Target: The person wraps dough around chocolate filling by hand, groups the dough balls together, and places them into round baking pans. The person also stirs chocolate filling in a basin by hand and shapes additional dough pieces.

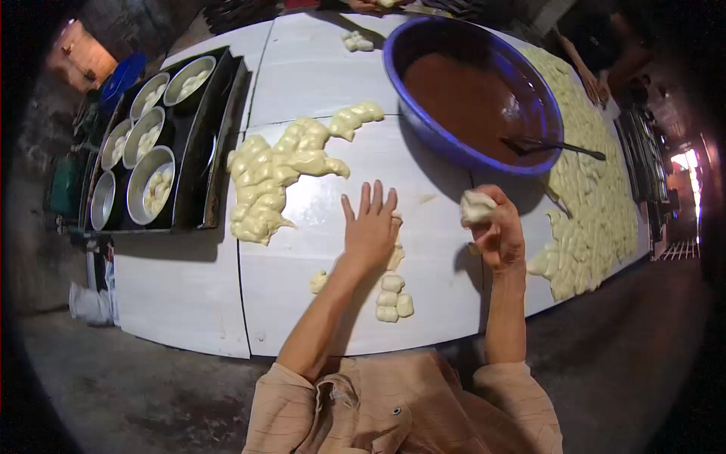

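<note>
Pinching a pale, rounded lump of soft dough (477,206) between thumb and fingers, my right hand (501,233) is raised over the white tabletop (318,76). My left hand (369,236) lies palm down with its fingers spread, beside and perhaps partly over a thin, pale strip of dough (395,259); its palm is hidden, so I cannot tell whether anything is pressed beneath it. Just below the strip, nearer my body, sits a small cluster of cream-coloured, rounded dough pieces (391,297), touching one another.

I judge the dividing and shaping to be partly done. Five of the round, grey metal tins (137,181) in the black metal tray (198,163) on my left hold small pale pieces; what the sixth holds I cannot make out. Much dough looks unportioned: a glossy, pale yellow, lumpy mass (283,166) lies between the tray and my left hand, and a broad, dimpled, pale yellow sheet of dough (597,197) covers the right side of the table. One small, yellowish scrap of dough (318,281) rests near my left forearm.

Beyond my right hand stands a large blue basin (446,138) of smooth brown mixture (461,98), a black-handled utensil (563,146) leaning over its rim.
</note>
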The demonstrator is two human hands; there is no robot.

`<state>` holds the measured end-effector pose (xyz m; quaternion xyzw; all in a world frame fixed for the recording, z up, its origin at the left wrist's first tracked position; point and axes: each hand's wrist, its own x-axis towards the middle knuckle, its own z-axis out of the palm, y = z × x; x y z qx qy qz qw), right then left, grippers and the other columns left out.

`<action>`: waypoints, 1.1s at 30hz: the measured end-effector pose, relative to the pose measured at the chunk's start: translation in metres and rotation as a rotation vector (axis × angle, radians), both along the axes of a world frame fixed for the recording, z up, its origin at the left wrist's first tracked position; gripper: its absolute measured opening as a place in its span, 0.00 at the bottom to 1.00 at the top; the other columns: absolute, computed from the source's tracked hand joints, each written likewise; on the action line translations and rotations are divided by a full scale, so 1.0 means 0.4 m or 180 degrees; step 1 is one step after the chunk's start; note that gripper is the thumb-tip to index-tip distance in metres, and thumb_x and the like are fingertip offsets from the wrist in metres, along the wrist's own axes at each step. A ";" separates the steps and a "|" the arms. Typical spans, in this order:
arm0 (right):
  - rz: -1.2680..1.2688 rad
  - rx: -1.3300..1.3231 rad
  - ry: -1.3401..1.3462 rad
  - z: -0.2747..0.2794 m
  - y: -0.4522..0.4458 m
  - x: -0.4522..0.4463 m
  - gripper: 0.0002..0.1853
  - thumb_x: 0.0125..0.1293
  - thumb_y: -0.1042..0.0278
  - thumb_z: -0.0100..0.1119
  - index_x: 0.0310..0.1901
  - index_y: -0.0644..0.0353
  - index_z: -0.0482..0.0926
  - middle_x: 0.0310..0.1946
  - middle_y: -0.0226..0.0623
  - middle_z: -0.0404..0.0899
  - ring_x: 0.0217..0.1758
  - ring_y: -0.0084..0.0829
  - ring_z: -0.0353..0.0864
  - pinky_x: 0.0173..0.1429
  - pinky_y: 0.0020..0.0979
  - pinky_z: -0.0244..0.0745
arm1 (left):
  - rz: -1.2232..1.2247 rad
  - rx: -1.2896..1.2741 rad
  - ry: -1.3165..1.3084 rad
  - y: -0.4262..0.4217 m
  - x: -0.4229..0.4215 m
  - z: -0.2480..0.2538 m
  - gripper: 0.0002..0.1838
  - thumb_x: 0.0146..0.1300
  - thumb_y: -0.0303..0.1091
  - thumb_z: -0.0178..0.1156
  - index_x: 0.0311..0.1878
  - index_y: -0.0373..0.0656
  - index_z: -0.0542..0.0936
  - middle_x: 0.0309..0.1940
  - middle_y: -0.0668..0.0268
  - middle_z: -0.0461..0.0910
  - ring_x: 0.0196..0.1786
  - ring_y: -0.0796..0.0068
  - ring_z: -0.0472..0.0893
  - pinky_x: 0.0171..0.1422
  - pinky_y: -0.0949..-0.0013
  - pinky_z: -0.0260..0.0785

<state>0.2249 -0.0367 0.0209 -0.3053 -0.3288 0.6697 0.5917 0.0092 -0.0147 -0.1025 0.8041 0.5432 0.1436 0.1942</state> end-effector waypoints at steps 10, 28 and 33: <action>-0.0087 -0.0700 -0.1372 -0.038 -0.017 -0.074 0.14 0.66 0.72 0.64 0.51 0.61 0.77 0.45 0.35 0.82 0.46 0.25 0.85 0.50 0.27 0.84 | -0.0090 -0.1849 -0.2617 0.026 0.010 0.286 0.23 0.61 0.39 0.70 0.56 0.35 0.82 0.49 0.55 0.86 0.53 0.65 0.84 0.58 0.65 0.75; -0.0435 -0.0038 -0.0304 0.099 0.092 -0.048 0.07 0.71 0.69 0.62 0.44 0.59 0.75 0.38 0.30 0.80 0.38 0.18 0.80 0.42 0.21 0.77 | -0.0078 -0.0528 -0.4668 0.022 0.247 0.213 0.61 0.53 0.57 0.74 0.79 0.42 0.47 0.65 0.49 0.70 0.51 0.69 0.83 0.56 0.70 0.76; -0.0227 0.0143 -0.3540 0.102 0.356 0.114 0.13 0.66 0.61 0.59 0.42 0.62 0.80 0.35 0.41 0.84 0.37 0.32 0.84 0.42 0.34 0.76 | 0.0627 -0.1780 -0.4430 -0.001 0.140 0.185 0.32 0.70 0.34 0.62 0.73 0.38 0.62 0.52 0.51 0.81 0.44 0.73 0.85 0.49 0.73 0.76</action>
